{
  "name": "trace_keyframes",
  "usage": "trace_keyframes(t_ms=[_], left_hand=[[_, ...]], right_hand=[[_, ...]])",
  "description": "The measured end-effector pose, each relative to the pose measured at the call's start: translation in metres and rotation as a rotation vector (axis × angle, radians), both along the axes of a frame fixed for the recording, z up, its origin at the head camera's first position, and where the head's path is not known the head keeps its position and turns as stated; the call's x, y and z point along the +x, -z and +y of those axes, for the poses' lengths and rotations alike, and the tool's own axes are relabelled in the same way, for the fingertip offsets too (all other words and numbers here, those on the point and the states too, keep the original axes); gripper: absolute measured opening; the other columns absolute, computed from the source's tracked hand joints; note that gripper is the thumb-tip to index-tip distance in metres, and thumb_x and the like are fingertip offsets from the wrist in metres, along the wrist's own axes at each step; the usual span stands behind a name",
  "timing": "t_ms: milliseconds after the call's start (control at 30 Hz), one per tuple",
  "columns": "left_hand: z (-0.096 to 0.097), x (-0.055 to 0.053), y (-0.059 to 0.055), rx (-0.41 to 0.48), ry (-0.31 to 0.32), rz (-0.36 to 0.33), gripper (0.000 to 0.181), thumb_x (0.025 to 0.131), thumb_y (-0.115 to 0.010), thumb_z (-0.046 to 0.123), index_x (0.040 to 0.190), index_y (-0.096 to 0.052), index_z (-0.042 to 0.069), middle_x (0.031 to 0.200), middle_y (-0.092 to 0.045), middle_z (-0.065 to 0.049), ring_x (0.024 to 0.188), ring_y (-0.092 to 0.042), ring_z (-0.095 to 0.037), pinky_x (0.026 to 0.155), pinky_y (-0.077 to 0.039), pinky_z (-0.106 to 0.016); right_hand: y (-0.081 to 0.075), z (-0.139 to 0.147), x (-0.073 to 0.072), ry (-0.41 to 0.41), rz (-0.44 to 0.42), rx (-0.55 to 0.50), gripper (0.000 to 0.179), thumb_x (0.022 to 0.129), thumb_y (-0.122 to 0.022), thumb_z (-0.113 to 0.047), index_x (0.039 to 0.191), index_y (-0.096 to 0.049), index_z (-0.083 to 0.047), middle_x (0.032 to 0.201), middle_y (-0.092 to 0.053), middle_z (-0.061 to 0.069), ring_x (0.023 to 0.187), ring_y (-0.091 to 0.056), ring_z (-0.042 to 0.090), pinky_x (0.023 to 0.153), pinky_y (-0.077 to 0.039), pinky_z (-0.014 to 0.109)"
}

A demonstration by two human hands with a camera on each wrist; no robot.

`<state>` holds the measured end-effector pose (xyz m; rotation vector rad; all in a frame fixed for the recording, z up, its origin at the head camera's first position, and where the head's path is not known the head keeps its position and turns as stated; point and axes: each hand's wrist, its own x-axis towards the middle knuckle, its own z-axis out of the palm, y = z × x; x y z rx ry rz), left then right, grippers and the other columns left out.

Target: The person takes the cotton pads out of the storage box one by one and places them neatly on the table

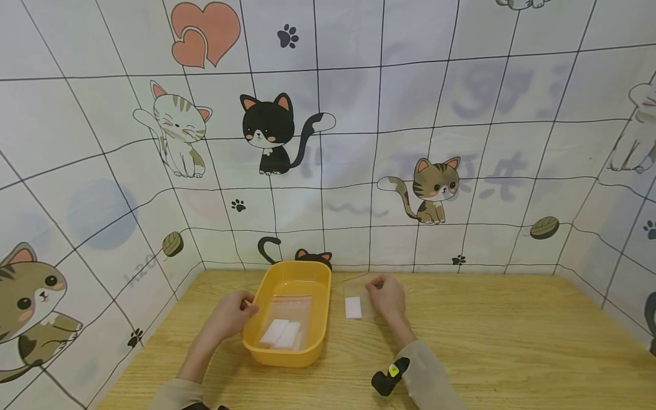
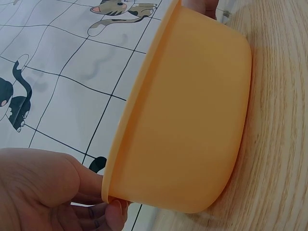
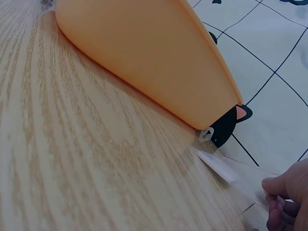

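A yellow plastic basin (image 1: 287, 357) stands on the wooden table, left of centre. My left hand (image 1: 233, 313) grips its left rim; in the left wrist view the fingers (image 2: 114, 214) curl at the rim's end. Inside the basin lie clear zip bags (image 1: 292, 307) with white cards (image 1: 279, 333) in them, partly overlapping. To the right of the basin, my right hand (image 1: 386, 296) pinches the right side of another clear zip bag (image 1: 365, 289), which has a red seal line and one white card (image 1: 353, 307) inside. The right wrist view shows this bag (image 3: 231, 173) tilted, close over the table.
The wooden table (image 1: 502, 336) extends to the right of my hands. A white grid-patterned cloth (image 1: 353, 228) with cartoon cats hangs right behind the table and along both sides. A black device (image 1: 390, 377) is strapped to my right wrist.
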<state>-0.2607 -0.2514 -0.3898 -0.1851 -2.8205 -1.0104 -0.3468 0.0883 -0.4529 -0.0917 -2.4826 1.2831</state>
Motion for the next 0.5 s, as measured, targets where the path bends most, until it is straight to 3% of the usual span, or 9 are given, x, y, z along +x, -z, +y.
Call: trace_keyframes(t_ms=[300,500], left_hand=[[-0.0001,0.0007,-0.0005,0.003,-0.005,-0.009,0.017,0.093,-0.066,0.001,0.106,-0.067,-0.009,0.077,-0.061,-0.006,0.068,-0.056,-0.017,0.058,-0.049,-0.031],[0.0001,0.0011,-0.0006,0.006,-0.002,-0.009,0.017,0.093,-0.066,0.001,0.106,-0.067,-0.009,0.077,-0.061,-0.006,0.067,-0.056,-0.017,0.058,-0.049,-0.031]], right_hand=[[-0.0011,-0.0007,0.0012,-0.014,-0.045,-0.015,0.012,0.089,-0.075,-0.008,0.087,-0.072,0.003,0.08,-0.068,0.009,0.072,-0.062,0.02,0.061,-0.048,0.031],[-0.0003,0.0016,0.0018,-0.012,-0.038,-0.021,0.014,0.088,-0.076,-0.008,0.089,-0.071,0.005,0.081,-0.07,0.012,0.075,-0.065,0.023,0.063,-0.052,0.034]])
